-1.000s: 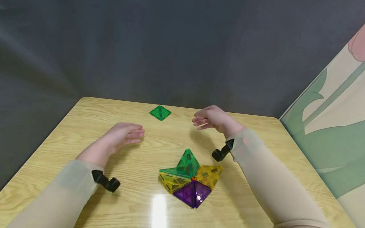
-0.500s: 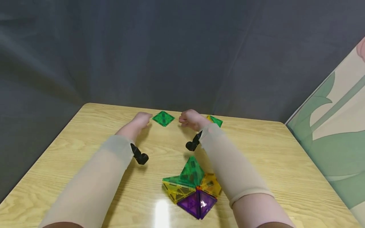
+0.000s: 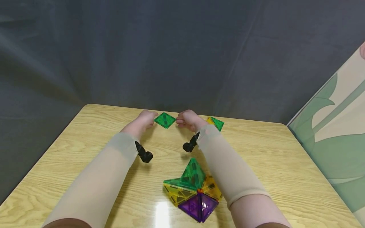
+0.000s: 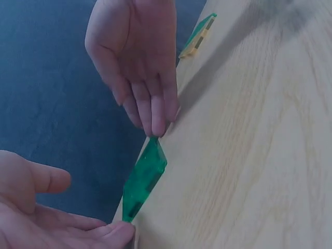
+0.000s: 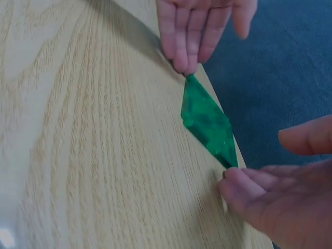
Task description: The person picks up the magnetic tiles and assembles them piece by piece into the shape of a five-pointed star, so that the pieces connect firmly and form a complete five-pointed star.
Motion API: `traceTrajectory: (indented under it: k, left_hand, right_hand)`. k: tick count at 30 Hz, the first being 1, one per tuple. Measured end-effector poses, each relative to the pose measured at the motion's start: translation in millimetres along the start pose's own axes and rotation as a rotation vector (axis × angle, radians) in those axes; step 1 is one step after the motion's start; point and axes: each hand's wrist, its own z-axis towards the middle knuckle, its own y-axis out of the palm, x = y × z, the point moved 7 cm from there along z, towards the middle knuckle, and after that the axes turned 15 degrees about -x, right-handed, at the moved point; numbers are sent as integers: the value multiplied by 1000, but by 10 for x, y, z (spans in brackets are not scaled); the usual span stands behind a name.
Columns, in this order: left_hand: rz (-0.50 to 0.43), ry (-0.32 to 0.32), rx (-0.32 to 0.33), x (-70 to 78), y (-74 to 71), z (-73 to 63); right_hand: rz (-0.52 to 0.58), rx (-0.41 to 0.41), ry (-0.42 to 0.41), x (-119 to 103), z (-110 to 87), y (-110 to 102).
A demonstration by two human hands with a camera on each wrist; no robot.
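A green translucent diamond made of magnetic tiles [image 3: 165, 120] lies near the table's far edge. My left hand [image 3: 145, 119] is at its left corner, and my right hand [image 3: 188, 120] is at its right corner. In the left wrist view, the fingertips of both hands meet the opposite tips of the green diamond [image 4: 145, 179]. Their fingers are extended and the thumbs stand away from the tile, as the right wrist view also shows with my right hand [image 5: 290, 192]. Neither hand curls round the piece.
A magnetic tile shape in green, yellow and purple [image 3: 191, 204] stands nearer me, partly behind the right sleeve. A smaller green and yellow piece [image 3: 217, 123] lies beyond my right wrist. Dark cloth [image 3: 182, 57] hangs behind the wooden table [image 3: 271, 158].
Both hands have reached forward and inward to the green diamond, from wide apart to its two corners. The green and yellow piece at the right has come into sight. The view has shifted slightly.
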Motion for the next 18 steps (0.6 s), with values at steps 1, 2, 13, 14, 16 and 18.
traceTrajectory:
  k: [1,2,13,14,16,18]
  left_hand:
    - [-14,2,13,-9,-10,-3]
    - [-20,1,21,-22,-16,-5]
    - [83,-75,99,-249,-72,76]
    - [64,-77,109,-261,-77,73]
    - [30,-72,119,-279,-85,61]
    - [7,-72,140,-294,-97,45]
  right_hand:
    - [15,6,1,7,-1,-5]
    - [28,8,6,17,2,-5]
    - [-23,36,147,196,25,26]
    - [-16,40,149,205,26,28]
    - [-4,48,152,216,18,32]
    - [10,55,152,222,6,33]
